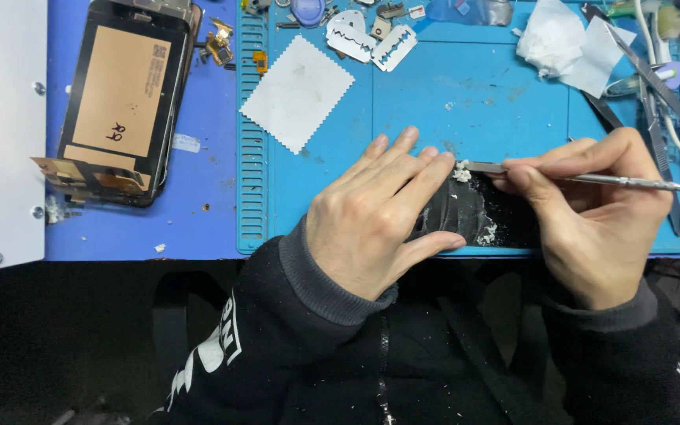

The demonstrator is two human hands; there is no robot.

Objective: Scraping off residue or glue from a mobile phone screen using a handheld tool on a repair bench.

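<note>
Blue work mat (434,102) lies underneath; left hand (375,212) presses flat, fingers spread, on a black panel (466,212). Right hand (592,212) pinches a metal scraper (592,179); its tip touches white residue (461,171).

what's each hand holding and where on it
The right hand pinches a thin metal tool along its shaft, near the tip. The left hand lies flat on a black panel, pressing its left end down rather than gripping it.

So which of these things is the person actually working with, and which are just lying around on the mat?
In use:
- left hand pressing down the black panel
- right hand holding the metal scraper tool
- white residue crumbs at the tool's tip

Lying about:
- opened phone body
- white cloth square
- razor blades
- crumpled tissue
- tweezers
- blue work mat
</note>
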